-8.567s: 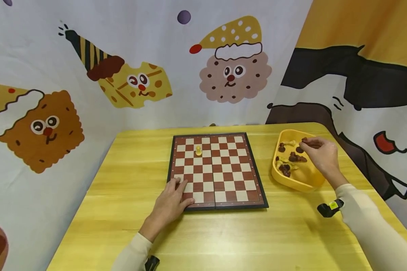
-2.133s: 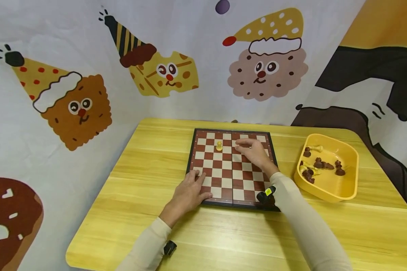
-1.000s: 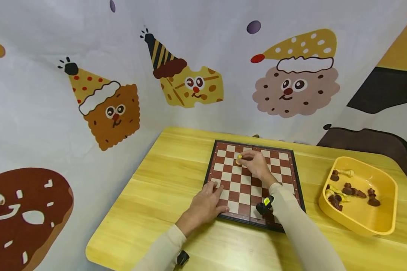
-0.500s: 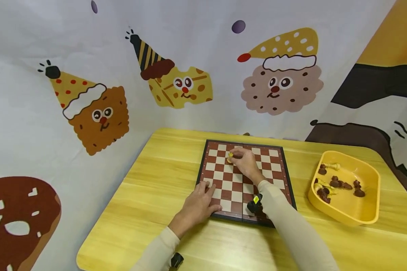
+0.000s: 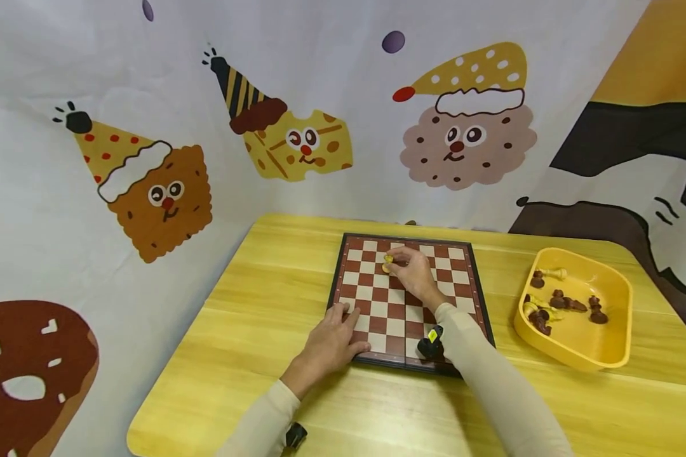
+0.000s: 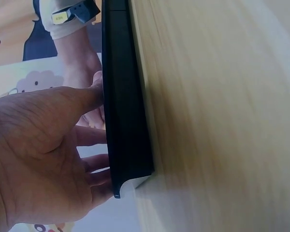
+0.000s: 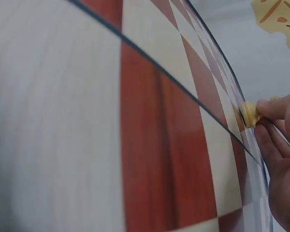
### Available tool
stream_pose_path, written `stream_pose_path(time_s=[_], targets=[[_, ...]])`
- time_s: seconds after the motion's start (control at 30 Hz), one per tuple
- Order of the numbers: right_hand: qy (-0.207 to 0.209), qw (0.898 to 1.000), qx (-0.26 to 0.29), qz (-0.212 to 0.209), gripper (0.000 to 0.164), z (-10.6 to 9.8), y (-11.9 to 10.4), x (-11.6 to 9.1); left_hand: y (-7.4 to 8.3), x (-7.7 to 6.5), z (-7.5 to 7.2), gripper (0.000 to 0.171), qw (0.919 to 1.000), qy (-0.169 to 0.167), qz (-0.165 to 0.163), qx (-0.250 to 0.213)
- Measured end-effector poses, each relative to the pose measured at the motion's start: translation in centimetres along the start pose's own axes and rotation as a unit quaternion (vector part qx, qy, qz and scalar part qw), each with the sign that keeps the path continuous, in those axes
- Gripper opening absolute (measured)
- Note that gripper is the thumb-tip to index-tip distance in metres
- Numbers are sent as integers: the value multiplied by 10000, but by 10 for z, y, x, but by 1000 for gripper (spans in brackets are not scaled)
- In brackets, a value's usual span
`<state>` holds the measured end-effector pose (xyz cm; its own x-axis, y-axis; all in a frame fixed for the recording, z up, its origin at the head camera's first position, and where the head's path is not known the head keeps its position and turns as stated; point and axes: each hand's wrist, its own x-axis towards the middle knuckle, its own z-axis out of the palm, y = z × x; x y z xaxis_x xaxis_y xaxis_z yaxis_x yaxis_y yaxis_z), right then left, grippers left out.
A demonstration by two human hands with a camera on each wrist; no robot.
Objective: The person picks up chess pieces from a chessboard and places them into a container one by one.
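My right hand (image 5: 414, 273) pinches a pale yellow chess piece (image 5: 386, 267) between thumb and fingertips, over the far left part of a red and cream chessboard (image 5: 380, 309). In the right wrist view the chess piece (image 7: 250, 114) stands at the board surface, partly covered by the fingers. Whether its base touches the board is hard to tell. My left hand (image 5: 330, 336) rests on the board's near left corner with relaxed, spread fingers. In the left wrist view that hand (image 6: 43, 154) lies against the board's dark edge (image 6: 125, 96), its fingertips hidden behind it.
To the right of the board stands a yellow tray (image 5: 603, 352) with several brown and yellow chess pieces lying in it. The yellow wooden table (image 5: 234, 330) meets a wall covering (image 5: 371, 203) printed with cartoon food along its back edge.
My right hand first held a brown piece at the tray, then crossed to the board and took hold of the yellow chess piece. My left hand has stayed on the board's corner.
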<state>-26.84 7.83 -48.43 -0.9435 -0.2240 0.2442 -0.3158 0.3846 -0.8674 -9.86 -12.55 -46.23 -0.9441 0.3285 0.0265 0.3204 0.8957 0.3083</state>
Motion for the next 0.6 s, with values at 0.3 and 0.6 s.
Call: stream_pose_path(time_s=[0.3,0.6], targets=[[114,9999,8,1,27,-17,-3,2,0,3,-1,74,9997,-109,-162,-169],[247,9990,-374,-72,30,-49,-5,-5,5,3,2,73,9993,-152,-173,-302]])
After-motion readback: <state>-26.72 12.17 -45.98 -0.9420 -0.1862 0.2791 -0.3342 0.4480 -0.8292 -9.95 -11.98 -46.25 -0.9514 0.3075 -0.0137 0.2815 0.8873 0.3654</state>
